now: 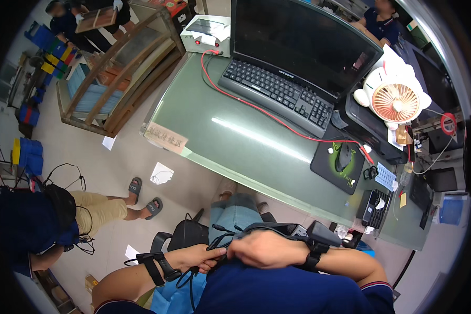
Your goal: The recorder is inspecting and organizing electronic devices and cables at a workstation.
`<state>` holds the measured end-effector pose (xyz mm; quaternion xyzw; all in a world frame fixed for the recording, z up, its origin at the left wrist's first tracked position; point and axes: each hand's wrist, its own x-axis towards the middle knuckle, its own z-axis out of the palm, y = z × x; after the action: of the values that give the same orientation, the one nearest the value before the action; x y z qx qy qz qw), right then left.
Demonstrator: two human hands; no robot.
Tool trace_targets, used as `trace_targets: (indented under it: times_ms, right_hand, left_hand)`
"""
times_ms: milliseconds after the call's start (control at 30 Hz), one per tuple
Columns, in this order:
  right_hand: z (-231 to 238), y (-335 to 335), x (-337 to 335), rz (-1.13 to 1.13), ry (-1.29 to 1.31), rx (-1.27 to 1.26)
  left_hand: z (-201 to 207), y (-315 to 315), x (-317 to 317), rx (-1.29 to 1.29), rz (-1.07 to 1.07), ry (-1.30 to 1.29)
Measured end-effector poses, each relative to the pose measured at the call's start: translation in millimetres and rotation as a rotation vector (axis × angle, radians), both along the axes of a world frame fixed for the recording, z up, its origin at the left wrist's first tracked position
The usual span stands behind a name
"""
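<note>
You see white lettering on the monitor (pixel 303 44), dark characters on the tan desk label (pixel 165 137), yellow-green print on the mouse pad (pixel 324 163).

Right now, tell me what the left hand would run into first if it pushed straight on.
Most likely the right hand, just ahead of the left hand. The black cables bunch close by and might be touched first; depth there is unclear.

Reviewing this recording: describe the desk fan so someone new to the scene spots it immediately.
Start at the big black monitor on the green-topped desk. Just right of its screen is the desk fan. A rounded white body and a circular, peach-coloured grille set it apart from its mostly black neighbours.
</note>
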<state>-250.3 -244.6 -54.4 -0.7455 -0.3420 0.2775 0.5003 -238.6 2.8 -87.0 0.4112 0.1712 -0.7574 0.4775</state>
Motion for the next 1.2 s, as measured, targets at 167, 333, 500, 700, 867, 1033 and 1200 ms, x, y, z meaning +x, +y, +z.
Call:
trace_targets:
  times_ms: [167, 333, 500, 700, 867, 1033, 1200]
  right_hand:
    - [-9.2, 16.2, 7.9, 0.287, 0.607, 0.163]
    - [-30.2, 18.3, -7.8, 0.139, 1.08, 0.411]
    - [-24.5, 18.4, 2.0, -0.13, 1.314, 0.678]
    - [-18.6, 34.7, 15.3, -0.249, 1.636, 0.844]
    - [-23.6, 46.9, 14.8, -0.139, 1.647, 0.74]
    - [-23.1, 51.2, 8.4, -0.08, 1.51, 0.672]
    - [-12.4, 48.0, 6.6, -0.247, 1.006, 0.516]
  left_hand:
    - [-4.2, 1.2, 9.9, 0.011, 0.129, 0.278]
    - [-6.1, 5.1, 11.3, -0.064, 0.185, 0.305]
    - [10.0, 1.2, 4.0, -0.037, 0.229, 0.177]
    - [44.7, -4.2, -10.5, 0.108, 0.055, -0.636]
    - [42.7, 3.5, -15.8, 0.071, 0.346, -0.471]
    - [33.7, 7.6, -20.2, 0.162, 0.396, -0.576]
    - [12.4, 25.9, -24.3, 0.273, 0.556, -0.247]
